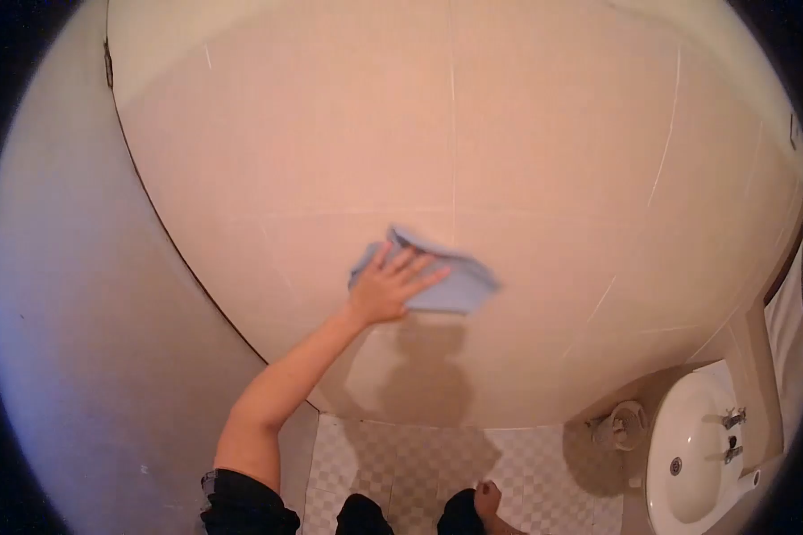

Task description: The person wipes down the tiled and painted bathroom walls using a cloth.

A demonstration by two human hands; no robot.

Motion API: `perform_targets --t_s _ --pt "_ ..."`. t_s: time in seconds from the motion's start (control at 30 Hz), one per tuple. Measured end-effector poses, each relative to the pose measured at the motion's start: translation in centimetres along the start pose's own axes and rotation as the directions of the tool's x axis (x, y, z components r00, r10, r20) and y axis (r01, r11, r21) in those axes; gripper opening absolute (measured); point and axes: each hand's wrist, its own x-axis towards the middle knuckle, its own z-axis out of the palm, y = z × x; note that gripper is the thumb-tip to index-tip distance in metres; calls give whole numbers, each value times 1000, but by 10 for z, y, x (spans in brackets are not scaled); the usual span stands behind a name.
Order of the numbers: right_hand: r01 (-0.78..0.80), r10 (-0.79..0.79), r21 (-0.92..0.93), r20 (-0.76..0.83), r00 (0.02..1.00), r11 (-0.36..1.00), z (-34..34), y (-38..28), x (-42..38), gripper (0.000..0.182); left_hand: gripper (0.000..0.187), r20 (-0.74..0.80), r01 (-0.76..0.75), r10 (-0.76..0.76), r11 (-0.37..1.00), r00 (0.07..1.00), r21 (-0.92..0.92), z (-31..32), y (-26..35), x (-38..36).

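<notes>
A blue-grey cloth [455, 283] lies against a large pale tiled wall [544, 178], its right edge smeared by motion. My left hand [388, 287] presses the cloth to the wall with its fingers spread over it. Part of the cloth is bunched in a fold above the fingers. Low in the view, beside my dark-clothed knee, hangs my right hand [487, 499]. Its fingers look curled, and whether they hold anything is hidden.
A grey panel or door [116, 339] borders the wall at left. At lower right are a white washbasin [687, 446] with two taps [733, 417] and a small bin-like container [626, 426] on the floor. Checkered floor tiles [410, 455] lie below.
</notes>
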Motion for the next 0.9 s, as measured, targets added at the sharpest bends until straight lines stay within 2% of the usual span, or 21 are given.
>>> perform_targets --t_s 0.03,0.07,0.1,0.13,0.2,0.23,0.27,0.33,0.4,0.47,0.5,0.57,0.6,0.63,0.67,0.7,0.77,0.8,0.83,0.87,0.9 --pt "-55 57 -83 21 998 995 -20 2 -7 38 107 95 -30 33 999 995 -25 -3 2 2" --pt "-107 114 -167 36 993 980 -38 8 -11 39 107 129 -64 68 997 989 -38 -5 0 4" --pt "-102 109 -160 38 993 982 -55 26 -16 39 108 163 -94 102 994 981 -52 -7 -3 6" --pt "-170 190 -157 127 974 973 -74 57 -23 39 106 231 -27 52 994 972 -109 -3 -3 10" --pt "-286 331 -185 291 898 940 -95 89 -33 52 91 348 244 -210 968 914 -57 -4 -25 -14" --pt "-279 322 -181 295 900 943 -104 85 -29 52 83 86 330 -324 941 942 -70 1 -38 -25" --pt "-280 356 -274 285 890 920 -116 81 -29 51 77 -175 406 -418 908 891 -106 6 -49 -30" --pt "-281 424 -454 250 871 846 -133 67 -30 50 74 -318 518 -539 841 780 -155 4 -65 -17" --pt "-261 402 -442 263 877 858 -143 41 -22 51 76 -318 540 -568 822 759 -180 -9 -77 10" --pt "-235 373 -424 280 885 875 -138 22 -9 51 77 -286 524 -545 838 788 -151 -31 -79 44" --pt "-225 355 -398 291 888 889 -130 12 4 50 78 -329 482 -485 871 810 -98 -43 -78 68" --pt "-205 319 -350 309 896 914 -123 -21 29 49 81 -214 341 -360 932 908 -119 -76 -72 112" --pt "-82 146 -284 213 966 955 -124 -42 42 39 84 -62 232 -231 973 971 7 -85 -67 128" --pt "51 -27 -236 104 994 970 -131 -71 53 37 89 109 102 -114 989 988 108 -94 -63 141" --pt "17 17 -228 147 989 974 -130 -86 62 35 97 97 25 -23 1000 995 -19 -99 -60 145" --pt "-14 56 -217 189 980 976 -130 -106 75 33 97 94 34 -33 999 995 -17 -97 -65 145" --pt "11 17 -162 172 985 987 -136 -144 82 33 95 50 133 -129 988 990 -75 -87 -74 133" --pt "33 -19 -96 148 989 995 -136 -156 89 33 92 -82 246 -250 968 965 -52 -94 -80 135" --pt "-31 55 -127 191 980 991 -141 -166 93 35 91 -235 336 -336 941 912 -41 -98 -88 138" --pt "-26 51 -124 198 979 992 -147 -175 97 35 91 -379 425 -408 904 830 -44 -99 -98 141" --pt "24 1 -100 238 971 995 -156 -179 97 35 88 -434 546 -535 830 725 -112 -111 -103 153"
